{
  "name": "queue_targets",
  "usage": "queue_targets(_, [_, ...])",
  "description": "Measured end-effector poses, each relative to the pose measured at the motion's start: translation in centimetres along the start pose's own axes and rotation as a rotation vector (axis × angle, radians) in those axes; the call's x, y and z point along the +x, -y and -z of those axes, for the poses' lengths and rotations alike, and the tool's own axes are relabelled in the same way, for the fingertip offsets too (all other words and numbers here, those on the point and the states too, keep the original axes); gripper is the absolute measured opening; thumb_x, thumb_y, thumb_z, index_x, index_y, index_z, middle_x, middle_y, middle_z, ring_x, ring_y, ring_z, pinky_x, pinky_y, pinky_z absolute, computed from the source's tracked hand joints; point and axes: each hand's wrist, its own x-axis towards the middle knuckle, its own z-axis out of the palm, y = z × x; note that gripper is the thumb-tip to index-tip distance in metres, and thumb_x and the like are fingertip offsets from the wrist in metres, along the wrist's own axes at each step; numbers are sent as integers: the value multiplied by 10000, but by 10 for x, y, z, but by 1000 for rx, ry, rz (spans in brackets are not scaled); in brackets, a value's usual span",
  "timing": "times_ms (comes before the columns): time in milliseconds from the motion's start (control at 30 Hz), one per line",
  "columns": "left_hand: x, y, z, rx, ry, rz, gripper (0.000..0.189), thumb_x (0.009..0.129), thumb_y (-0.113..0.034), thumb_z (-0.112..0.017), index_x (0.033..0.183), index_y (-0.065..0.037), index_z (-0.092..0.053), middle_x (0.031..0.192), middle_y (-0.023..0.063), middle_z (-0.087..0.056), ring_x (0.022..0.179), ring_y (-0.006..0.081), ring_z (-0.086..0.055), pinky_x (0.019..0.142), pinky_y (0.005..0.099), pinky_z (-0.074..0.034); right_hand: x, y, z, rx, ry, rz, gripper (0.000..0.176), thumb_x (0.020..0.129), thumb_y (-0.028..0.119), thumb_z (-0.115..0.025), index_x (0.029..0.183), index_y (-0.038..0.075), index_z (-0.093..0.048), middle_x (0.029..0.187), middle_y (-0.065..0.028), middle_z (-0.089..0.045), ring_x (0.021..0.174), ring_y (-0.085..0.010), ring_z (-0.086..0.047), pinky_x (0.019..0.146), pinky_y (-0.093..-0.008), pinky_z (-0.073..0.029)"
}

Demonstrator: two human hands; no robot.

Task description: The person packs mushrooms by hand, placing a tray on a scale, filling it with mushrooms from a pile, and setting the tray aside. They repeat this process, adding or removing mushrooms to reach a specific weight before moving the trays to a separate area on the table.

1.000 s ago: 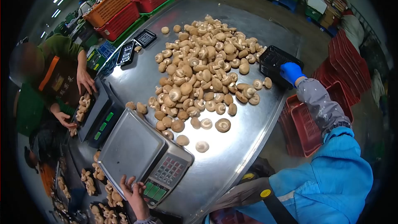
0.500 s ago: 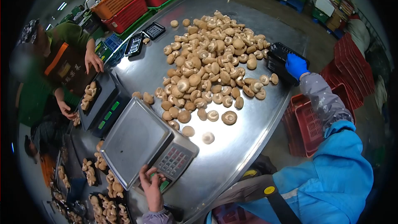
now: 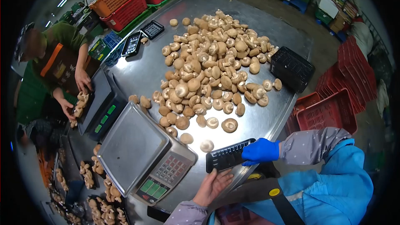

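My right hand [image 3: 261, 151], in a blue glove, grips one end of a black plastic tray [image 3: 225, 158] over the table's near edge. My bare left hand [image 3: 213, 187] is palm up just below the tray, fingers apart, its thumb close to the tray's lower edge; whether it touches is hard to see. Left of the tray stands a digital scale [image 3: 133, 141] with a bare metal pan and green display. Beyond the tray spreads a big heap of shiitake mushrooms [image 3: 212, 66], some loose ones near me. A stack of black trays [image 3: 293, 68] stands at the table's right edge.
Across the table a co-worker [image 3: 62, 62] handles a tray of mushrooms [image 3: 81, 104] at a second scale [image 3: 102, 108]. Filled trays [image 3: 104, 210] lie at the lower left. Red crates [image 3: 327, 114] stand right of the metal table [image 3: 258, 121].
My right hand has come from the tray stack to the near edge, bringing a black tray. My left hand has left the scale's front and moved right, to the tray.
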Motion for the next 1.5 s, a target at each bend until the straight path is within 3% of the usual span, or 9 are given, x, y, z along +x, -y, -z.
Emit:
queue_targets(400, [222, -83, -39, -7, -94, -250, 326, 840, 68, -343, 1161, 46, -297, 1103, 206, -424, 934, 349, -503, 800, 430, -507, 57, -137, 107, 287, -475, -391, 306, 756, 345, -640, 877, 75, -562, 819, -83, -565, 734, -233, -566, 626, -323, -456])
queue_targets(467, [240, -85, -48, 93, -167, -363, 289, 865, -5, -434, 1083, 171, -364, 1049, 255, -451, 936, 279, -513, 803, 307, -484, 75, -177, 127, 132, -692, -452, 427, 757, 388, -629, 1028, 68, -548, 947, -125, -569, 865, -260, -564, 756, -335, -455])
queue_targets(500, [226, -88, -65, 800, -162, -621, 269, 851, -20, -506, 1046, 150, -433, 1029, 187, -497, 894, 197, -517, 761, 251, -467, 85, -200, 131, 136, -696, -455, 427, 757, 388, -629, 1028, 68, -548, 947, -125, -569, 865, -260, -564, 756, -335, -455])
queue_targets(600, [245, -93, -58, 512, -185, -413, 299, 828, -38, -562, 1057, 125, -459, 986, 129, -535, 837, 144, -513, 724, 220, -451, 107, -237, 117, 122, -652, -472, 515, 779, 476, -551, 1159, 133, -495, 1131, -118, -498, 1025, -301, -492, 849, -386, -414])
queue_targets(733, [237, -90, -30, 546, -96, -467, 331, 835, 53, -397, 1154, 1, -325, 1138, 171, -420, 923, 316, -531, 719, 399, -530, 108, -204, 88, 27, -509, -473, 593, 776, 509, -526, 1260, 183, -420, 1289, -94, -367, 1077, -372, -426, 930, -416, -368])
queue_targets(1133, [127, -32, -15, 211, -152, -199, 631, 759, 169, -303, 1328, -75, -176, 1287, 173, -323, 1082, 327, -468, 850, 460, -487, 40, -137, 42, 560, -676, -359, 401, 832, 200, -563, 1198, 83, -449, 1131, -58, -505, 1038, -160, -483, 857, -301, -395])
queue_targets(1267, [90, -25, -2, 161, -154, -189, 599, 767, 155, -308, 1315, -63, -203, 1275, 166, -342, 1091, 314, -467, 862, 475, -473, 35, -129, 37, 695, -770, -515, 445, 819, 245, -580, 1201, 68, -439, 1148, -122, -489, 1062, -215, -481, 866, -327, -400])
queue_targets(1367, [62, -26, -4, 167, -188, -209, 576, 774, 147, -311, 1305, -58, -222, 1264, 163, -358, 1090, 306, -470, 854, 473, -476, 35, -124, 35, 151, -497, -592, 526, 794, 355, -595, 1238, 124, -431, 1248, -193, -407, 1095, -322, -458, 904, -395, -376])
queue_targets(1500, [31, -31, -8, 177, -200, -262, 546, 786, 134, -330, 1291, -58, -250, 1245, 153, -386, 1070, 289, -488, 828, 458, -493, 67, -47, 63, 362, -471, -253, 535, 767, 375, -623, 1222, 148, -458, 1238, -147, -430, 1070, -299, -481, 883, -387, -396])
